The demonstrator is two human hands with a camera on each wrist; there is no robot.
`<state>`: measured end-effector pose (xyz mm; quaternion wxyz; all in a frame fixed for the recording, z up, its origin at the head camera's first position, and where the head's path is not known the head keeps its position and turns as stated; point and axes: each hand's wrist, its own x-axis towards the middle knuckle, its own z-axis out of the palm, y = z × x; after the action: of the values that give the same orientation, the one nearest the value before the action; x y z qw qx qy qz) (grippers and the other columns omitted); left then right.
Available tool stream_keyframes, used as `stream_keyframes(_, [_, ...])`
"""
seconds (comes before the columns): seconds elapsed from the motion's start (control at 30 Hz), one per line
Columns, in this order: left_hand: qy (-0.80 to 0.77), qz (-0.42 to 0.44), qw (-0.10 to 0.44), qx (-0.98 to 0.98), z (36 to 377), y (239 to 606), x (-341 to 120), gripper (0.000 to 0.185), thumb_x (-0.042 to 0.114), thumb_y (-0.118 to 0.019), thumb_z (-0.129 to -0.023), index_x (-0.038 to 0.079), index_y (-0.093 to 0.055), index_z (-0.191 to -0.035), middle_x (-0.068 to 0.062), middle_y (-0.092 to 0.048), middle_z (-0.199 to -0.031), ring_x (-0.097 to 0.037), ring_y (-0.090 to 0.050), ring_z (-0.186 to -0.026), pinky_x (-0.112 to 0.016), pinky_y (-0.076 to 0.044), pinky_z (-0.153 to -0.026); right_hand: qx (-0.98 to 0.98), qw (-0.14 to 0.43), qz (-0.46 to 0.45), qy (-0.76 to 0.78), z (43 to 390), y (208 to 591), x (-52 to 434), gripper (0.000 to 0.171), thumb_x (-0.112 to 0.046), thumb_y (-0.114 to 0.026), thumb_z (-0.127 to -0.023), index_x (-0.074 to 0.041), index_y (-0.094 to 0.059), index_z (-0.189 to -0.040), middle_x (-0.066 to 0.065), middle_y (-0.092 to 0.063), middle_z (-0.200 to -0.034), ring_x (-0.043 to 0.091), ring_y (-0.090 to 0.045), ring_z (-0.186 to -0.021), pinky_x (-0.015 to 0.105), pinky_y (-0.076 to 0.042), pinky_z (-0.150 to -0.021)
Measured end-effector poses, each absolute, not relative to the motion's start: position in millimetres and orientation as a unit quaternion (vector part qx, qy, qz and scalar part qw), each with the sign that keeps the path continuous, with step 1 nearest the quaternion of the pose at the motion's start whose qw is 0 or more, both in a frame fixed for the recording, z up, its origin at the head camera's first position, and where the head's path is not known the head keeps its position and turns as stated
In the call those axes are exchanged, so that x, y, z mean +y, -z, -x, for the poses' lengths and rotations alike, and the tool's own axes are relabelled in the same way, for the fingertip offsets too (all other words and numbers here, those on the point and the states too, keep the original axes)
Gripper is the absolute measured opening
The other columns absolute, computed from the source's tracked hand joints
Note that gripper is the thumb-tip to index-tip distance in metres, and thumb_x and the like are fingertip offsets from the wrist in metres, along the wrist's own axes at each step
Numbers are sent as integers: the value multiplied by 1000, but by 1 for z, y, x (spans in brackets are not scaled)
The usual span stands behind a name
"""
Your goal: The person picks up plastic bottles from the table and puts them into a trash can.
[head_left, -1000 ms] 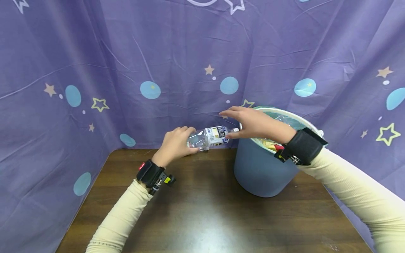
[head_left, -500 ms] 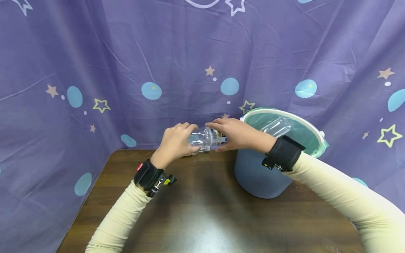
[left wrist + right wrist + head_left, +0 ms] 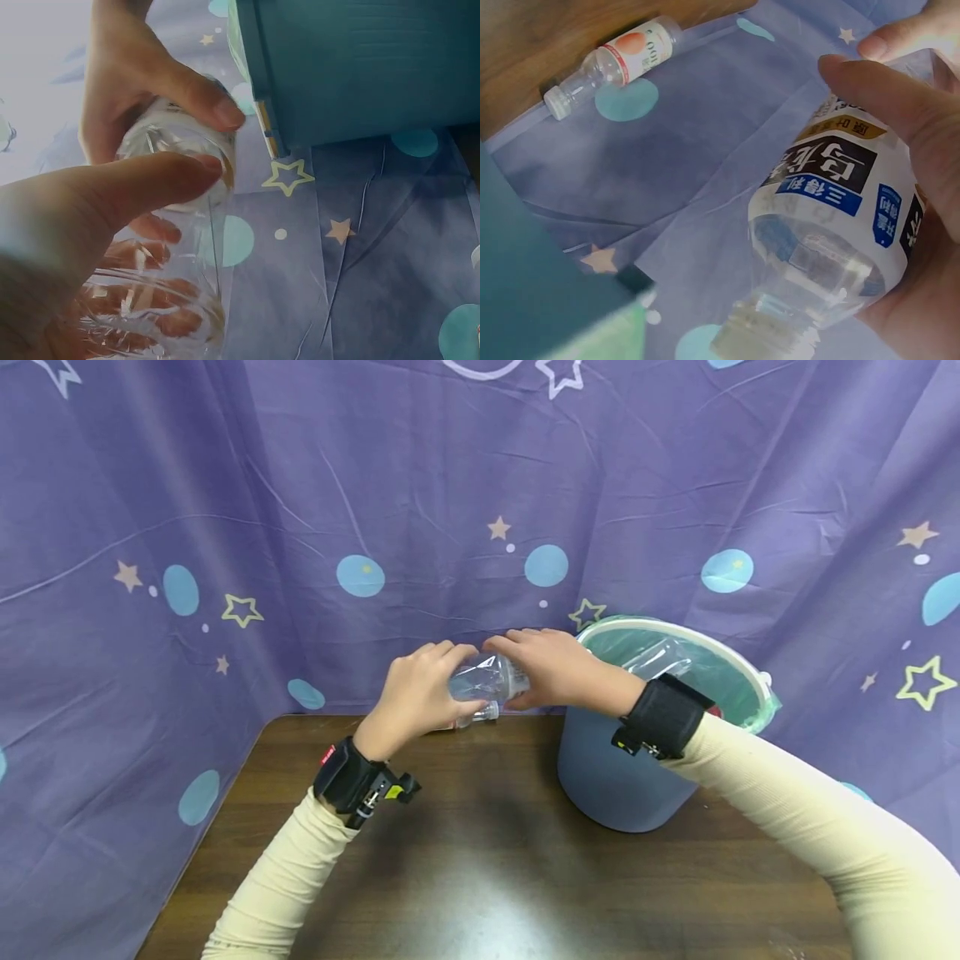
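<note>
A clear plastic drink bottle (image 3: 480, 677) lies sideways in the air between both hands, near the back of the table. My left hand (image 3: 420, 697) grips its base end, thumb across the near side. Further right, my right hand (image 3: 558, 670) wraps round the labelled part. The right wrist view shows the bottle's white label (image 3: 832, 172), with a capped neck (image 3: 769, 330) beyond the hand. A second bottle (image 3: 634, 56), with a peach-coloured picture on its label and a white cap, lies behind on the table; in the head view it is mostly hidden.
To the right stands a blue-grey bin (image 3: 622, 777) with a white rim and green liner. Inside it is a clear plastic piece (image 3: 660, 660). A purple patterned curtain (image 3: 435, 485) hangs behind the brown wooden table (image 3: 450, 860).
My right hand has moved left from the bottle's neck to its label and now grips it. The left hand keeps its hold, and the bottle has risen slightly. More of the bin's opening shows.
</note>
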<state>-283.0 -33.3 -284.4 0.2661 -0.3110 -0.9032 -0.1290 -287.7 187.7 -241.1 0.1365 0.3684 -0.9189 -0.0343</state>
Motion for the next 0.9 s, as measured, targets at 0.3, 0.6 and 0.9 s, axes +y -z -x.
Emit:
stream_keyframes(0.3, [157,305,243,-907,292,285,-33,73,51,-87,-73,16,-62,-132,-2,-69,-104,-21,-66,-87,-40,-56,-65,-932,91,-347,57,291,213,197,72,-34,-90,-67,-15,-60,-130,6,-68,-104,24,-63,-82,46,-56,-68])
stream_keyframes(0.6, [179,278,206,-921,313,299,-42,67,41,-84,-80,16,-58,-136,-1,-72,-100,-19,-65,-71,-33,-49,-56,-960,35,-275,43,305,181,236,70,-23,-81,-69,-11,-53,-132,9,-66,-113,28,-63,-88,50,-53,-74])
stream_keyframes(0.9, [145,243,137,-949,343,336,-52,63,42,-78,-87,16,-57,-140,-2,-70,-96,-18,-61,-71,-30,-45,-56,-981,-4,-192,-13,320,168,286,74,-33,-76,-85,-2,-37,-140,14,-61,-99,28,-59,-89,45,-47,-79])
